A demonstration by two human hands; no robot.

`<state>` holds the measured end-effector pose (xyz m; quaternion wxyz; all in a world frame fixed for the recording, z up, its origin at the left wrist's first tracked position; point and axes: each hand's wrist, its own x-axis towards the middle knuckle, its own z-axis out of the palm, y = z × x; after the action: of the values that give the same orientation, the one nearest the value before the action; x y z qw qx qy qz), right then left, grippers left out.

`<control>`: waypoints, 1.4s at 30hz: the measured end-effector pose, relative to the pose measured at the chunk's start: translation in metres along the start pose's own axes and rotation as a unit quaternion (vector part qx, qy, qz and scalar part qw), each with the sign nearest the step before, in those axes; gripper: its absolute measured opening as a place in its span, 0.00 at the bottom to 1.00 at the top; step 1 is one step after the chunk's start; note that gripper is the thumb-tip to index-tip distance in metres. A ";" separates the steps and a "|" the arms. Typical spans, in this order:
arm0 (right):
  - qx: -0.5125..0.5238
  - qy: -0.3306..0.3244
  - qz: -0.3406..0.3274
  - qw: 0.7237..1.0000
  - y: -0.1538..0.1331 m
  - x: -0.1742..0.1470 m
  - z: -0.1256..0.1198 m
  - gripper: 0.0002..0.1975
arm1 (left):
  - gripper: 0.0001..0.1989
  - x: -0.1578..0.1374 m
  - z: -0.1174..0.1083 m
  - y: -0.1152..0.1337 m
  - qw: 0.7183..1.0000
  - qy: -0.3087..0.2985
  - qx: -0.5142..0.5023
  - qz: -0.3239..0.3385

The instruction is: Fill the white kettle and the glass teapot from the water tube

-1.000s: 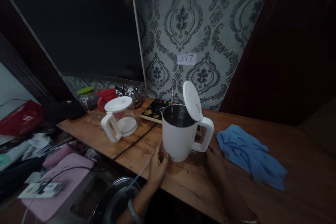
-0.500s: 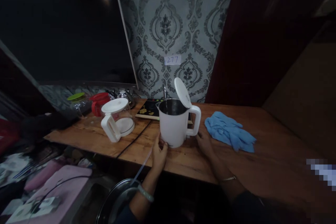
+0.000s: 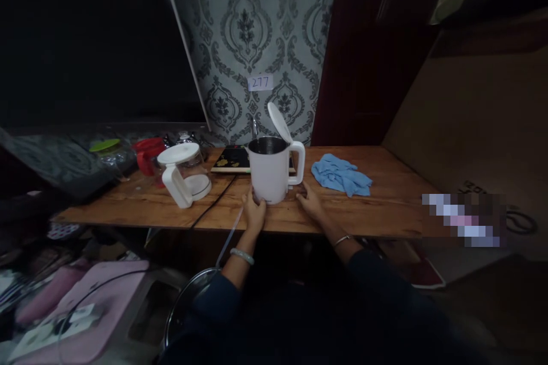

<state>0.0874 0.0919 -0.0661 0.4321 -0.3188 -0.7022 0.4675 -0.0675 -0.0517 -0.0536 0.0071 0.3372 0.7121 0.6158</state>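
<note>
A white electric kettle (image 3: 269, 177) stands upright on the wooden table, its lid (image 3: 280, 123) tilted up and its dark metal inside showing. My left hand (image 3: 256, 214) is closed around the lower left of the kettle, thumb in front. Below the handle (image 3: 299, 164), my right hand (image 3: 311, 205) has its fingers curled at the lower right side of the kettle; its fingertips are in shadow. Behind the kettle lies a black induction cooktop (image 3: 229, 161) with a gold flower pattern, partly covered by it. A metal spout (image 3: 255, 127) rises behind the rim.
Left of the kettle stands a glass jug with white lid and handle (image 3: 180, 155), near a red-lidded jug (image 3: 148, 151) and a green-lidded one (image 3: 105, 146). A blue cloth (image 3: 341, 174) lies right. A black cord (image 3: 214, 201) and clear tube (image 3: 230, 238) cross the front edge.
The view has shifted, so the table and kettle appear higher, smaller and further left. Both hands stay at the base of the kettle, which still stands with its lid up.
</note>
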 end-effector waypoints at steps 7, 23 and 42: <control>-0.045 -0.021 -0.041 0.998 0.008 -0.010 -0.003 0.41 | 0.32 0.001 0.001 0.003 1.000 0.004 0.001 0.011; -0.034 -0.025 -0.049 0.998 0.022 -0.009 -0.001 0.46 | 0.33 0.002 -0.001 0.004 0.999 -0.011 -0.024 0.047; -0.026 -0.064 -0.055 0.996 0.014 -0.010 -0.012 0.42 | 0.33 0.010 0.000 -0.012 0.998 -0.035 -0.048 0.030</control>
<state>0.1029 0.0931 -0.0796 0.4031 -0.2599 -0.7568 0.4440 -0.0809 -0.0467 -0.0598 0.0295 0.3791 0.6707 0.6369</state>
